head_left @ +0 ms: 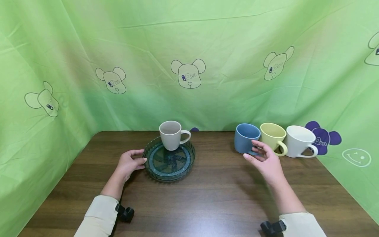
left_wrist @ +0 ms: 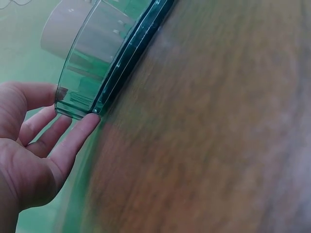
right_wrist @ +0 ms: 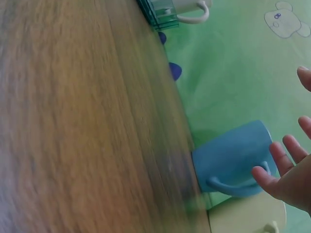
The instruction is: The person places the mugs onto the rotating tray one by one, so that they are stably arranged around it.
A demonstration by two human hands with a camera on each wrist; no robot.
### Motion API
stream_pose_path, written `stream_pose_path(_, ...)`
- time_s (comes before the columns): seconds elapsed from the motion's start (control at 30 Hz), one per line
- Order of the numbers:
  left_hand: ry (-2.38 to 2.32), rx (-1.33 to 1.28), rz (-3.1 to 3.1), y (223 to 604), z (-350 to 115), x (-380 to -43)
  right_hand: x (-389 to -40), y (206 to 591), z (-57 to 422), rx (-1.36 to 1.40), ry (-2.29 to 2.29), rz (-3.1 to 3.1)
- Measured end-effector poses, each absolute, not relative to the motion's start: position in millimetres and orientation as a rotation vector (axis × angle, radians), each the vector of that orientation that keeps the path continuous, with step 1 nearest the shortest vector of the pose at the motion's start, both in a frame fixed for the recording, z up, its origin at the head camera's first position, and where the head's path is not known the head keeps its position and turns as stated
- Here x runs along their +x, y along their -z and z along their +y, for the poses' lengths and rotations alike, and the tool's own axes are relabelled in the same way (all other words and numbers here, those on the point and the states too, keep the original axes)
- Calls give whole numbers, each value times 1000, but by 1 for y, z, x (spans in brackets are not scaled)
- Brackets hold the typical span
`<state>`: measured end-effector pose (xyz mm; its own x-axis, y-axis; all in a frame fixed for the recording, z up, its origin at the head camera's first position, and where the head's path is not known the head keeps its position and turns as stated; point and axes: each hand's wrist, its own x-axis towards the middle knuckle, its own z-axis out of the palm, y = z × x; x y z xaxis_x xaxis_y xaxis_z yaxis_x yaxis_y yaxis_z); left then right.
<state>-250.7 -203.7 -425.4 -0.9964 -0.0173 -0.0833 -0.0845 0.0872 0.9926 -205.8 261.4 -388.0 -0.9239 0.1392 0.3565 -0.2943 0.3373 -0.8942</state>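
Observation:
A pale grey mug (head_left: 170, 138) stands upright in a round, see-through green tray (head_left: 152, 172) with a ridged wall, its handle pointing right. My left hand (head_left: 132, 162) touches the tray's left side, fingers fairly straight; the left wrist view shows fingertips (left_wrist: 91, 119) at the wall and base. Over on the right, my right hand (head_left: 266, 162) is held with fingers spread in front of a blue mug (head_left: 244, 140), overlapping its handle. In the right wrist view, the fingertips (right_wrist: 262, 175) are right by that handle, with nothing gripped.
Right of the blue mug, a yellow mug (head_left: 270, 135) and a white mug (head_left: 299, 141) stand in a row near the back edge of the brown wooden table (head_left: 204, 194). A green cloth (head_left: 225, 39) with cartoon bear heads hangs behind and beside the table.

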Motion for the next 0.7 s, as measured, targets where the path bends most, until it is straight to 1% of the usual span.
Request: stream_pose_path(0.7, -2118, -137, 2225, 425, -201, -245, -210, 394, 297, -8, -1523, -2291)
